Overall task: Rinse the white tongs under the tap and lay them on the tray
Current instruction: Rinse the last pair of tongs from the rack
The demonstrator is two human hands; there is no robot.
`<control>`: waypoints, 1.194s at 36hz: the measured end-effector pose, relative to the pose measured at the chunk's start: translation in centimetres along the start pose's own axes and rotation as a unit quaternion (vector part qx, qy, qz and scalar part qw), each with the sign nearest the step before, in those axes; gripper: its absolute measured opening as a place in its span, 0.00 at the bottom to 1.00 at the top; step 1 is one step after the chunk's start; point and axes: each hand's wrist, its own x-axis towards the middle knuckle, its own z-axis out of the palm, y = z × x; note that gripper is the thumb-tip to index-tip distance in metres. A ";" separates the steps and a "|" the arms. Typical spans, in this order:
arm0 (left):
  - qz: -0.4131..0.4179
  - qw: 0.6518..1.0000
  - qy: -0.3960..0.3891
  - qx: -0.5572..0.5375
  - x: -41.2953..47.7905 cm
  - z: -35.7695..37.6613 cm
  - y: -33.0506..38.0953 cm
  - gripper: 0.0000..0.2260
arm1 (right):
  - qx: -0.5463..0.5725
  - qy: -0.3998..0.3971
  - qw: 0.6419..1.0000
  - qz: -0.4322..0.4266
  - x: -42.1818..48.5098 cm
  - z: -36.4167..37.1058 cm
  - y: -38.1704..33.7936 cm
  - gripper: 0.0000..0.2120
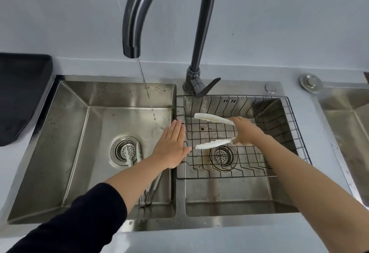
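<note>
- One tap (169, 13), dark and arched, stands behind the divider of a steel double sink (179, 222); a thin stream of water (144, 81) falls from its spout into the left basin (95, 113).
- Two basins are counted, each with one round drain; part of a further steel basin (347, 117) shows at the right edge.
- One wire rack (279, 153) sits in the right basin.
- Two pairs of tongs are visible: the white tongs (213, 119) and a pale green pair (132, 155) lying across the left drain, its handle end passing under the left forearm.
- One dark tray (22, 97) lies on the counter left of the sink.
- The right hand (246, 132) grips the white tongs at their hinge end above the rack; the two arms spread wide and point left, away from the fingers, with the upper tip higher than the lower one.
- The white tongs hang to the right of the water stream, not under it.
- The left hand (171, 145) is flat and relaxed, fingers straight and together, holding nothing, over the divider just left of the lower tong tip.
</note>
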 end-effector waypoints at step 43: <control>0.019 0.947 0.157 -0.281 -4.1 -6.7 -9.6 0.30 | 0.450 -0.129 0.879 0.089 1.0 -3.2 -22.2 0.07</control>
